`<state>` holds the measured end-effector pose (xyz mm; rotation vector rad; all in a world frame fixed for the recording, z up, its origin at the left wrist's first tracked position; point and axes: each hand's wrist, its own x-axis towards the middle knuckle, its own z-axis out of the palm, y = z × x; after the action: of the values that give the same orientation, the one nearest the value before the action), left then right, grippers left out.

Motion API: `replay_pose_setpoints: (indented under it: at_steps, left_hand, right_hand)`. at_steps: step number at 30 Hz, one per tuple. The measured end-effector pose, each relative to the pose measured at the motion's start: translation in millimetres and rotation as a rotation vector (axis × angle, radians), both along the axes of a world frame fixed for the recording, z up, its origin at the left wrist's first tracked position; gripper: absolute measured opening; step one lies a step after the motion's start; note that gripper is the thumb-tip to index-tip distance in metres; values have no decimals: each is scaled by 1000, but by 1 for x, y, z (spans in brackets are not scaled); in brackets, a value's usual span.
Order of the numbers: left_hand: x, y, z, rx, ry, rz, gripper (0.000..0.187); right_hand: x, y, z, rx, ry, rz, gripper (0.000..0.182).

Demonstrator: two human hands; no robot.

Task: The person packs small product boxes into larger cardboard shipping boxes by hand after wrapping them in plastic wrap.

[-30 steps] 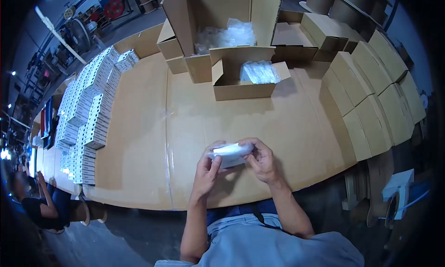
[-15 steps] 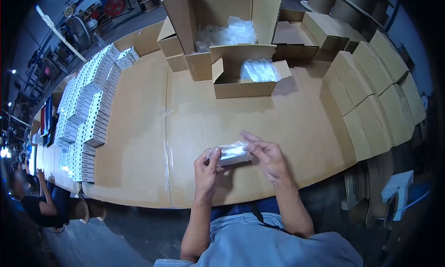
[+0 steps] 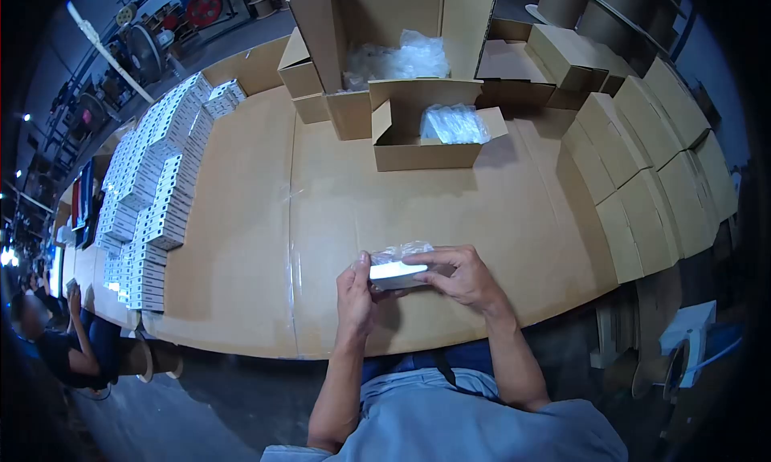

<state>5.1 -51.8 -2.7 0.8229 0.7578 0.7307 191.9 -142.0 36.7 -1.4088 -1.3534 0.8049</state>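
Observation:
A small, pale, shiny box (image 3: pixel 397 276) is between my hands, low over the front middle of the cardboard-covered table. Clear plastic film (image 3: pixel 405 251) bunches along its far side. My left hand (image 3: pixel 354 295) closes on the box's left end, with the thumb on top and some fingers hidden underneath. At the right end, my right hand (image 3: pixel 467 280) pinches the box between thumb and fingers. The bright glare hides any print on its top.
Stacked small white boxes (image 3: pixel 161 173) line the left side. An open carton (image 3: pixel 426 158) with a bubble-wrapped thing (image 3: pixel 455 125) stands ahead, before a taller carton (image 3: pixel 391 16) of plastic wrap. Brown cartons (image 3: pixel 642 181) are stacked at right. A person (image 3: pixel 68 341) sits far left.
My right hand has come in from the film's edge and now pinches the box's right end. The film has shifted to the far side, showing more pale surface.

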Motion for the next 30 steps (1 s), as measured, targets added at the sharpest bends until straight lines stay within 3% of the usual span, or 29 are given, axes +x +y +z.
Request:
replay_pose_setpoints:
  at_steps: [2, 5, 8, 11, 14, 18, 20, 23, 27, 30]
  left_hand:
    - [-3, 1, 4, -6, -5, -33, 42]
    - [-1, -2, 25, 71, -57, 25, 37]
    - [-9, -1, 31, 203, -20, -120, 28]
    - [-16, 9, 19, 389, 79, -275, 29]
    - [-16, 16, 17, 286, 79, -331, 25]
    - [-16, 25, 7, 241, 106, -400, 25]
    - [-12, 22, 10, 248, 40, -270, 30]
    - [-16, 31, 12, 357, 35, -109, 39]
    - [-55, 49, 11, 362, 103, 91, 35]
    - [-95, 62, 4, 409, 207, 196, 30]
  right_hand:
    - [-3, -3, 17, -188, 38, -11, 34]
    - [-3, -4, 8, -99, -20, -21, 35]
    - [-1, -6, 9, -68, -103, -60, 34]
    - [-4, -6, 7, 198, -262, -121, 32]
    - [-2, -5, 8, 212, -406, -102, 32]
    - [-3, -7, 23, 35, -239, -18, 28]
    - [5, -1, 19, 86, -310, 8, 24]
    - [13, 14, 14, 40, 38, -243, 15]
    - [42, 56, -1, 323, 126, -508, 16]
    - [64, 95, -10, 506, -147, -677, 18]
